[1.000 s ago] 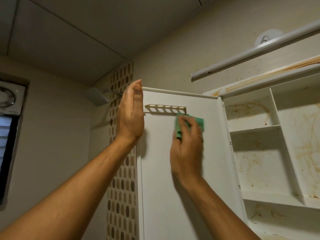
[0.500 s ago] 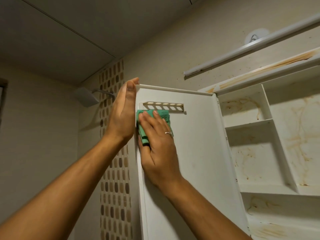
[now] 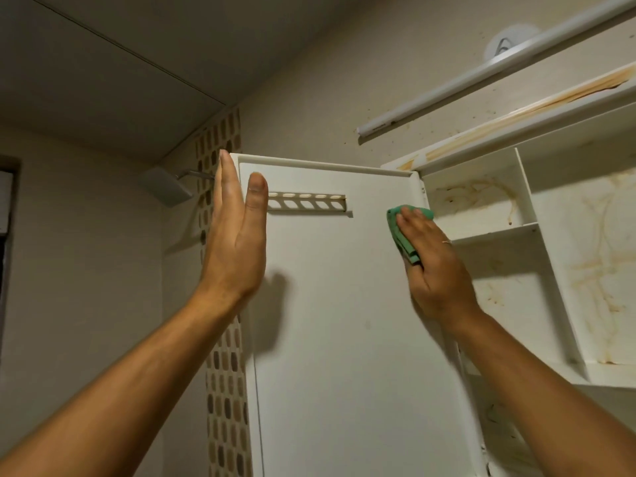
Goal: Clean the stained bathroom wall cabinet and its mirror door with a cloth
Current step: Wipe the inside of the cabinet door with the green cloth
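The white cabinet door (image 3: pixel 337 321) stands swung open, its inner side facing me, with a slotted rail (image 3: pixel 306 202) near its top. My left hand (image 3: pixel 235 242) has straight fingers along the door's free left edge, thumb lying on the inner face. My right hand (image 3: pixel 435 266) presses a folded green cloth (image 3: pixel 401 232) flat against the door's upper right part, close to the hinge side. The open wall cabinet (image 3: pixel 526 208) to the right has white shelves streaked with brown stains. The mirror side of the door is hidden.
A shower head (image 3: pixel 165 189) juts out beyond the door's left edge, in front of a strip of mosaic tiles (image 3: pixel 223 390). A white tube lamp (image 3: pixel 481 70) runs above the stained cabinet top (image 3: pixel 516 111). The ceiling is close overhead.
My right hand has swept the cloth across the door's inner face, from beside my left hand to the hinge side. My left hand has stayed on the door's edge.
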Demonstrator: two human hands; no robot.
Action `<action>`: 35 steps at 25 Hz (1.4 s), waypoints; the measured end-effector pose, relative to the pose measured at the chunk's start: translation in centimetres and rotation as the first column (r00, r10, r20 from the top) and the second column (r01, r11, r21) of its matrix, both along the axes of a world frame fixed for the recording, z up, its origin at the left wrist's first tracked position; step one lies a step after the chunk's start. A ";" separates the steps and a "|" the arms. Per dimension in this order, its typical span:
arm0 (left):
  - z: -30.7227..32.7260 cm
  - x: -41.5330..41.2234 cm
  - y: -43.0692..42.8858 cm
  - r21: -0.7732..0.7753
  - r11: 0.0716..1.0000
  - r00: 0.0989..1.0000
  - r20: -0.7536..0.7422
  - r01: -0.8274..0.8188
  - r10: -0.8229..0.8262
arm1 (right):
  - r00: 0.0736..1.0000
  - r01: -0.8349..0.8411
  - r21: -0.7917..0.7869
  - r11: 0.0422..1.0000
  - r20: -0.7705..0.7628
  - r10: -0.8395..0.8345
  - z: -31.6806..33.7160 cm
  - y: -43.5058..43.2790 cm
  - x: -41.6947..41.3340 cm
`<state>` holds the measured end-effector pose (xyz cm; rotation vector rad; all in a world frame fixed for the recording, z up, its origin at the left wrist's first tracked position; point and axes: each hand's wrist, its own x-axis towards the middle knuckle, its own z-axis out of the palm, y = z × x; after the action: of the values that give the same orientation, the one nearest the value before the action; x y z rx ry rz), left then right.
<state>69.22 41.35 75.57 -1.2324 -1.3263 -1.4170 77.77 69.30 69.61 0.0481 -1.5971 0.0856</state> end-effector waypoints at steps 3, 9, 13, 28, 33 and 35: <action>-0.2 -0.1 0.0 0.022 1.000 1.000 0.021 0.020 -0.020 | 0.995 0.097 -0.044 0.994 -0.036 -0.098 1.0 -0.8 0.1; -1.2 -0.1 0.3 0.038 0.999 0.999 0.025 0.020 -0.021 | 0.983 0.181 0.024 0.983 0.035 -0.182 1.1 -1.3 -0.7; -0.4 -2.2 0.3 0.013 0.980 0.978 0.047 0.200 -0.201 | 0.999 0.007 -0.038 0.999 0.050 -0.005 0.5 -2.0 -1.8; -1.0 -2.6 -2.7 -0.249 0.868 0.903 0.128 0.430 -0.410 | 0.978 -0.084 0.059 0.995 0.198 0.071 -5.9 -21.7 -5.1; -4.1 -2.2 -2.1 -0.216 0.920 0.944 0.117 0.327 -0.308 | 0.967 0.034 0.319 0.947 0.230 -0.113 -7.3 -15.8 -3.5; -4.6 -1.6 -2.0 -0.215 0.929 0.952 0.123 0.300 -0.279 | 0.968 0.069 0.358 0.931 0.202 -0.149 -6.9 -12.2 -2.9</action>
<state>67.62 39.32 70.94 -1.5889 -1.4473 -1.5702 74.89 57.06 62.67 0.2316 -1.8244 -0.2914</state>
